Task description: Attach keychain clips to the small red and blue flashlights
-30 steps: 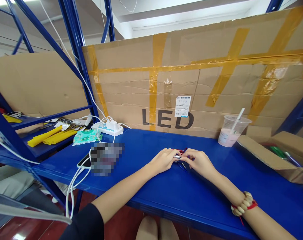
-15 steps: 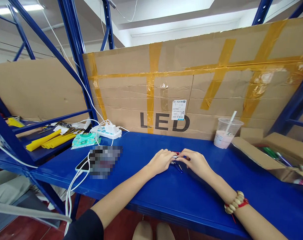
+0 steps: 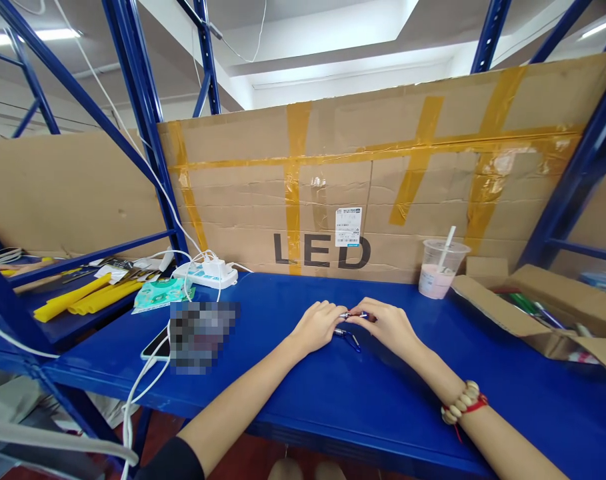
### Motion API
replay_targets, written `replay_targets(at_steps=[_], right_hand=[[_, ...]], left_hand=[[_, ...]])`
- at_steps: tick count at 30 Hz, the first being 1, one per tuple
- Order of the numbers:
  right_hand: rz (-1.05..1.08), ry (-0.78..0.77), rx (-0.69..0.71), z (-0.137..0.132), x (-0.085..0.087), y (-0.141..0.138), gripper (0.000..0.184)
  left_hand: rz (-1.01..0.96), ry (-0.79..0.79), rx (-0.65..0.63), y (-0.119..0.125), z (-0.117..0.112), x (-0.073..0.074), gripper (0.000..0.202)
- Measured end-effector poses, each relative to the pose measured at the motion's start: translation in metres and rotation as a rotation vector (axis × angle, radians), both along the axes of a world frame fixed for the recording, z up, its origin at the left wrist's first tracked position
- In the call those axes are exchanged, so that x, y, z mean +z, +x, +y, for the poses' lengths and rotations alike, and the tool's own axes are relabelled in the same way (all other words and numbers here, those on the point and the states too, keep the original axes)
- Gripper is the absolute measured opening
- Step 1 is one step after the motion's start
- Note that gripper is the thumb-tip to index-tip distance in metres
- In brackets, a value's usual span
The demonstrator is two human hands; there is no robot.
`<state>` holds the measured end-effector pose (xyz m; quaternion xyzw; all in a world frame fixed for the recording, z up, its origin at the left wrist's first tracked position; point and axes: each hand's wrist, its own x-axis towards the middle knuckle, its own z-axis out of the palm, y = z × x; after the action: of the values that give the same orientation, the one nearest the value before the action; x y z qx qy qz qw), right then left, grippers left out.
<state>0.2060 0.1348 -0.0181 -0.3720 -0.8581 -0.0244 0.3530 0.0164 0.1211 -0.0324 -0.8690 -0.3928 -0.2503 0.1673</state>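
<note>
My left hand [image 3: 319, 325] rests low over the blue tabletop, fingers closed on one end of a slim silver-and-blue piece [image 3: 345, 315]. Opposite it, my right hand [image 3: 385, 325] pinches the other end between thumb and fingertips. The piece is small and partly covered by the fingers, so its kind is unclear. Just below, beside my left fingertips, lies a second small silver part with a dark blue loop [image 3: 353, 341], apart from my right hand. A beaded bracelet [image 3: 461, 402] and red cord circle my right wrist.
An open cardboard box [image 3: 537, 340] with pens stands at the right, near a plastic cup [image 3: 439, 267] with a straw. At the left are a white power strip [image 3: 207, 272], a phone [image 3: 155, 345], cables and a teal packet [image 3: 163, 293]. A large taped carton [image 3: 243, 207] backs the table.
My right fingers have shifted slightly on the small piece, exposing more of its blue end. The whole view has turned a little to the right; both hands stay together.
</note>
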Motion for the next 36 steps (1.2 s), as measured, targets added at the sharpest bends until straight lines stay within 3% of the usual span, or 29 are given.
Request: replay_targets(at_steps=[11, 36], right_hand=[[0.042, 0.119, 0.090, -0.0041, 0.0044, -0.0008, 0.031], [0.068, 0.187, 0.103, -0.0051, 0.0043, -0.0021, 0.039]], left_hand=[[-0.036, 0.009, 0.052, -0.0019, 0.0017, 0.0003, 0.028], [-0.084, -0.056, -0.046, -0.0041, 0.0026, -0.0013, 0.024]])
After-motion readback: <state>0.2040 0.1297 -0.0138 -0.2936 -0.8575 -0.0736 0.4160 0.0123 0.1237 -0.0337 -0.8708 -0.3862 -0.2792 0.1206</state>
